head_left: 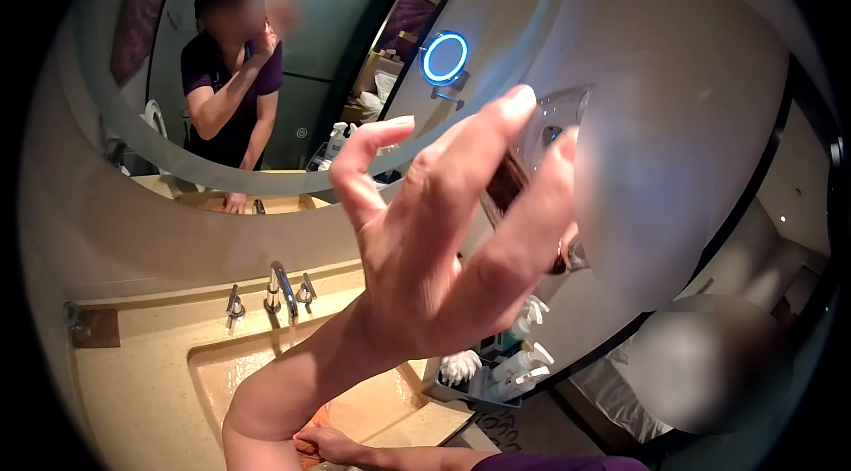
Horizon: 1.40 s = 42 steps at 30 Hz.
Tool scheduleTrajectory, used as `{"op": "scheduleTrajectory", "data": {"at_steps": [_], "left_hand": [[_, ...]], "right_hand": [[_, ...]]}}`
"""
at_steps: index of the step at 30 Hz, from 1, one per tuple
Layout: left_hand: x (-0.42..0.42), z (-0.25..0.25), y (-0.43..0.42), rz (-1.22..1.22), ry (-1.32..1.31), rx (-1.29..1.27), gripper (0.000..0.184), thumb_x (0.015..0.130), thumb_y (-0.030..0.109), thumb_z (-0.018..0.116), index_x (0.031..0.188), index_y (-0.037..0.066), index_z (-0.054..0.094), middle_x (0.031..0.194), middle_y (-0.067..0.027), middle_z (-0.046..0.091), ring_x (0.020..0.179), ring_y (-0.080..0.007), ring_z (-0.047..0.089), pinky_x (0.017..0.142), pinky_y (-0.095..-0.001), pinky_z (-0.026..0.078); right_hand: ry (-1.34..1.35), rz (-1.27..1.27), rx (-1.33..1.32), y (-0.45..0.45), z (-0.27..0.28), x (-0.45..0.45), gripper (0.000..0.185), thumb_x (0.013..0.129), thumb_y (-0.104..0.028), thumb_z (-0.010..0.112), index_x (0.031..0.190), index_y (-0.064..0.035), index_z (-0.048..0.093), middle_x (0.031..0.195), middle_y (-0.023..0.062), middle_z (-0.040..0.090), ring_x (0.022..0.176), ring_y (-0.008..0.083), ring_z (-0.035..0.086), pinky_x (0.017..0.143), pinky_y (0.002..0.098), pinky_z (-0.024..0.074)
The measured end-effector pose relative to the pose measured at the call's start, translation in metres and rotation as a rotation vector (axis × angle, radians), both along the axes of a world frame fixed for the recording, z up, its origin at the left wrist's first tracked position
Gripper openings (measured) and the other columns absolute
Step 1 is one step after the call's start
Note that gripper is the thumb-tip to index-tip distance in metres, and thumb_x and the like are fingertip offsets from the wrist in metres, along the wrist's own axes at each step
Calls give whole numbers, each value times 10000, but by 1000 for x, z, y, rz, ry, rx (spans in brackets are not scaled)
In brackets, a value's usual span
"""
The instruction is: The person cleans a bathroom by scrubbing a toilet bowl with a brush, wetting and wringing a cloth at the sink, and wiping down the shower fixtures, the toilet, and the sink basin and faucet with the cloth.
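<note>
My left hand (443, 223) is raised close to the camera, its back in view and its fingers bent. They curl around a clear, curved, glass-like object (551, 112), partly hidden behind the fingers and cut off by a blurred patch. Something dark brown (507, 187) shows between the fingers. Low in the frame, my right hand (341, 446) reaches into the sink (197, 365) from the right, closed on an orange cloth (310, 437). My left forearm crosses over the sink and hides part of it.
A chrome faucet (282, 289) with two handles stands behind the sink. Pump bottles (523, 365) and a white puff (460, 368) sit in a dark tray right of it. A large mirror (319, 183) and a lit round mirror (444, 59) are on the wall.
</note>
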<state>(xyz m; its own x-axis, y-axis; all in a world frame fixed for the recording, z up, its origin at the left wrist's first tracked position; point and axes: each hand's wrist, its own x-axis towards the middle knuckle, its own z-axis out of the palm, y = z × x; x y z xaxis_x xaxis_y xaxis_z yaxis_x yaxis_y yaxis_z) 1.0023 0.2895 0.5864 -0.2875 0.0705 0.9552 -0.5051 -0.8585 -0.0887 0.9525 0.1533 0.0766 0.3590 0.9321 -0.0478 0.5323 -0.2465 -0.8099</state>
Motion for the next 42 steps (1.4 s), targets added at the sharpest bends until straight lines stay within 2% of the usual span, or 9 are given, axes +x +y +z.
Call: {"op": "scheduleTrajectory", "data": {"at_steps": [5,7,11,15,16,20,25,31,42], "left_hand": [[-22,-28,18,238,37,55,673,788,223,868,1372,190,535,1428,-161,509,1187,-272,634,1038,-525,302],[-35,-44,31,305,105,62,673,790,241,869,1369,187,530,1439,-166,504,1191,-279,633,1039,-531,305],[-81,-90,62,227,428,-26,765,754,223,893,1389,78,492,1442,-205,500,1212,-290,624,1038,-509,344],[-149,-174,77,-414,563,-746,875,695,108,921,1436,-3,469,1376,-204,561,1182,-237,635,967,-400,502],[-173,-191,92,-345,709,-844,927,665,43,932,1442,-30,431,1361,-174,575,1181,-211,627,969,-332,538],[-258,-266,159,94,1014,-1127,856,696,132,918,1421,8,479,1240,-134,640,1125,-214,631,987,-378,513],[-316,-282,296,767,1675,-729,848,626,223,884,1386,73,541,1212,-163,675,1066,-281,666,1048,-463,392],[-296,-309,400,1028,2004,-347,840,609,275,887,1363,129,548,1199,-145,685,1126,-322,644,1087,-555,310],[-258,-342,454,954,2332,-181,799,652,142,789,1401,158,512,1299,-139,628,1201,-353,608,1133,-597,260]], "right_hand": [[-101,150,-185,5,23,7,220,839,-3,539,1029,-38,646,931,120,636,949,322,559,872,394,444],[66,82,-26,4,18,6,117,784,-52,623,900,-54,628,757,122,622,715,365,574,674,464,467],[-27,76,-386,9,5,9,236,779,-103,673,1014,-78,675,947,185,674,950,337,647,838,421,507],[-91,174,-534,24,21,9,526,697,-113,749,1214,-59,669,1209,227,653,1089,389,608,968,482,491],[-298,219,-188,19,-9,9,548,719,-115,725,1263,-90,667,1271,208,634,1156,373,578,1016,467,468],[-397,448,40,72,-3,-3,499,717,-89,705,1215,-128,707,1296,139,628,1100,381,528,983,480,468],[-635,445,-15,176,-18,16,586,692,-90,722,1272,-123,645,1452,119,532,1303,373,468,1134,503,363],[-559,205,-72,174,-1,100,576,666,45,704,1222,-82,629,1424,120,539,1301,363,483,1134,429,402],[-537,-93,-303,5,-9,183,595,737,103,573,1316,-33,551,1498,212,454,1394,429,402,1184,484,317]]}}
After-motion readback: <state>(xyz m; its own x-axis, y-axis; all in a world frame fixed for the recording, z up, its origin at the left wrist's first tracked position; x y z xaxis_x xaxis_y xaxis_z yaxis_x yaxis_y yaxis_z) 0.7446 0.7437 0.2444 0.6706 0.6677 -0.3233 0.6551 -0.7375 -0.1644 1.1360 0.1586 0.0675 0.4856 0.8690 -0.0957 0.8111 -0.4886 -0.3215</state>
